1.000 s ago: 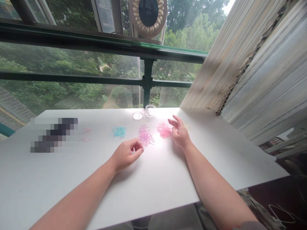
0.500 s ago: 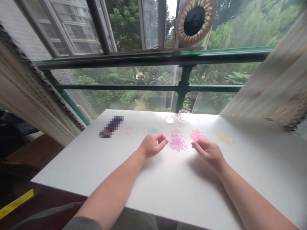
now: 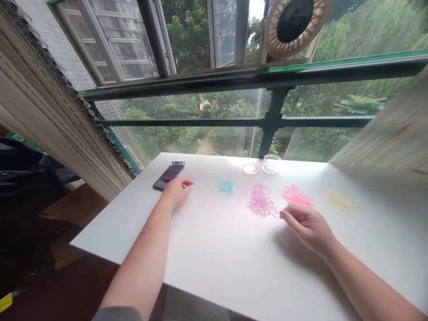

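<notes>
At the left of the white table, my left hand (image 3: 178,191) is low over the surface beside a dark phone (image 3: 164,180), thumb and fingers drawn together. Anything in them is too small to make out. A faint pink pile there is mostly covered by the hand. My right hand (image 3: 309,225) is pinched closed just in front of a bright pink pile (image 3: 296,195), with its fingertips near a purple pile (image 3: 261,203) of small thin loops that look like rubber bands. No held item shows clearly in that pinch.
A turquoise pile (image 3: 226,188) and a pale yellow pile (image 3: 343,201) lie on the white table (image 3: 214,254). Two clear round containers, a shallow one (image 3: 250,168) and a taller one (image 3: 271,165), stand at the back edge below the green window rail (image 3: 187,121). Curtains hang on both sides.
My left hand has moved left from beside the purple pile to the phone and faint pink pile. My right hand stays pinched by the bright pink pile. The view has shifted left.
</notes>
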`<state>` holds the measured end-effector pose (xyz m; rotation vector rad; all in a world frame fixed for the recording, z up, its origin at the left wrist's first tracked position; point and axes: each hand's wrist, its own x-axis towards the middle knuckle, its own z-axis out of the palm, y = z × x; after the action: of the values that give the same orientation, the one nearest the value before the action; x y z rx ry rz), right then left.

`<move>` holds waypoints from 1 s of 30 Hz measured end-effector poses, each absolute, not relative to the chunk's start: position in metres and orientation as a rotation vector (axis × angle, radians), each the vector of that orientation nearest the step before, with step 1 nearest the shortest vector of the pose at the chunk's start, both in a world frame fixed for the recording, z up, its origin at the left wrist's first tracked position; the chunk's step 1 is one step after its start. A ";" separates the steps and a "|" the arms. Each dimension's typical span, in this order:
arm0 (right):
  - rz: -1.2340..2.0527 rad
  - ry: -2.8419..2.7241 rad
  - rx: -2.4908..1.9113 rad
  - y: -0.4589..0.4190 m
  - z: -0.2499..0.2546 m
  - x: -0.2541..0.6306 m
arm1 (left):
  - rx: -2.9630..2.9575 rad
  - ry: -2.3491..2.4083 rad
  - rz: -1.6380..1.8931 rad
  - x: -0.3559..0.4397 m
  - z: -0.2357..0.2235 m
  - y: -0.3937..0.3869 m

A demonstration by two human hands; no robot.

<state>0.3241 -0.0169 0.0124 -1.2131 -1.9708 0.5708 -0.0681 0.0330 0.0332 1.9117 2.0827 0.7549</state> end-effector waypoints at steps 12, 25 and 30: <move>0.590 -1.993 -1.194 -0.022 0.015 0.320 | 1.881 2.241 0.533 -0.055 0.033 0.036; 0.595 -2.009 -1.175 -0.023 0.019 0.316 | 2.052 2.325 0.397 -0.053 0.020 0.040; 0.589 -2.005 -1.165 -0.023 0.019 0.315 | 2.076 2.331 0.356 -0.048 0.019 0.036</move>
<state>0.3148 -0.0225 0.0192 -1.1655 -2.0046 0.5893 -0.0484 0.0359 0.0194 2.0764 2.3306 0.3562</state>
